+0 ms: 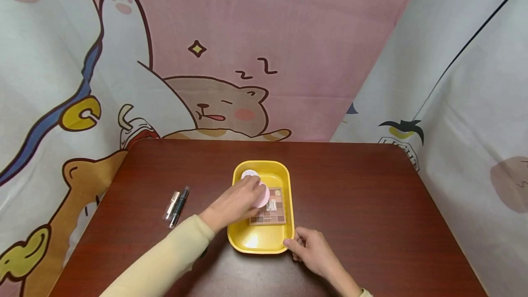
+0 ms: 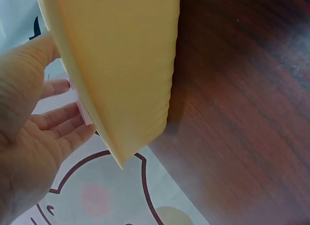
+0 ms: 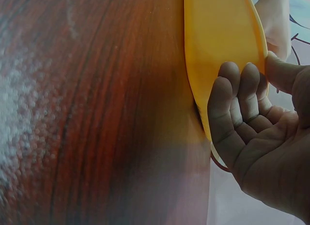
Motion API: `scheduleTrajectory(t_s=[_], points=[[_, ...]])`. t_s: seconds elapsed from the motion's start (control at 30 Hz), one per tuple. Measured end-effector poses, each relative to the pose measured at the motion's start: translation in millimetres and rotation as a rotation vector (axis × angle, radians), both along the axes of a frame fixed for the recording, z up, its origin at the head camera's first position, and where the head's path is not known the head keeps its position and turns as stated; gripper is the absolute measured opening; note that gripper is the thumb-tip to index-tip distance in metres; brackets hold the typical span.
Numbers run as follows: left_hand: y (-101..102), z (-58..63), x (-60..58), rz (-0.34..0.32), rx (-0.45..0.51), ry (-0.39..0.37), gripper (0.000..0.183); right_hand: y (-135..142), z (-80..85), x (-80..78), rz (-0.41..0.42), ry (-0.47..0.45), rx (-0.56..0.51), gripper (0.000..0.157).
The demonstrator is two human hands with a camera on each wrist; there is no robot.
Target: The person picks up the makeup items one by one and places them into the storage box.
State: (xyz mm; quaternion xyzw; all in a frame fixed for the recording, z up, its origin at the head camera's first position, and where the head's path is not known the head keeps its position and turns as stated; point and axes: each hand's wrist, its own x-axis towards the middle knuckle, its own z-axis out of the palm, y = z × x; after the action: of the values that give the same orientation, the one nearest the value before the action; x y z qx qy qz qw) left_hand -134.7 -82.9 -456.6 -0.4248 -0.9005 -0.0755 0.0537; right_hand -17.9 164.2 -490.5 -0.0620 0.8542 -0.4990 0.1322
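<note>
A yellow tray (image 1: 264, 244) stands on the table with its long side running away from me. Over it, my left hand (image 1: 238, 198) grips a pink round case (image 1: 262, 196) above an eyeshadow palette (image 1: 270, 214). In the left wrist view, a pink edge (image 2: 85, 112) shows at the fingertips, and the tray wall hides the rest. Behind the fingers, a white round item (image 1: 249, 173) lies at the tray's far left. My right hand (image 1: 313, 249) holds the tray's near right corner, thumb on the rim and curled fingers against the outer wall (image 3: 223, 31).
Left of the tray, a clear-and-pinkish tube (image 1: 171, 205) and a dark, slim tube (image 1: 179, 207) lie side by side on the brown table (image 1: 363, 196). A cartoon-printed cloth (image 1: 309, 58) hangs behind the table's far edge.
</note>
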Motion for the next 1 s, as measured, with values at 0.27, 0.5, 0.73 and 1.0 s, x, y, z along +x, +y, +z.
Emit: scheduleTrajectory(t_s=[0.27, 0.5, 0.73, 1.0], points=[[8, 1.2, -6.6, -0.023, -0.069, 0.003, 0.046, 0, -0.1, -1.0, 0.007, -0.001, -0.007, 0.034], [14, 0.7, -12.4, -0.041, -0.091, 0.018, 0.041, 0, 0.4, -1.4, 0.009, 0.002, -0.009, 0.033], [20, -1.8, -17.2, -0.040, -0.127, 0.015, 0.038, 0, 0.6, -1.2, 0.008, 0.001, -0.011, 0.033], [26, -4.1, -24.9, -0.046, -0.139, 0.013, 0.036, 0, 0.4, -1.2, 0.010, 0.001, -0.005, 0.033]])
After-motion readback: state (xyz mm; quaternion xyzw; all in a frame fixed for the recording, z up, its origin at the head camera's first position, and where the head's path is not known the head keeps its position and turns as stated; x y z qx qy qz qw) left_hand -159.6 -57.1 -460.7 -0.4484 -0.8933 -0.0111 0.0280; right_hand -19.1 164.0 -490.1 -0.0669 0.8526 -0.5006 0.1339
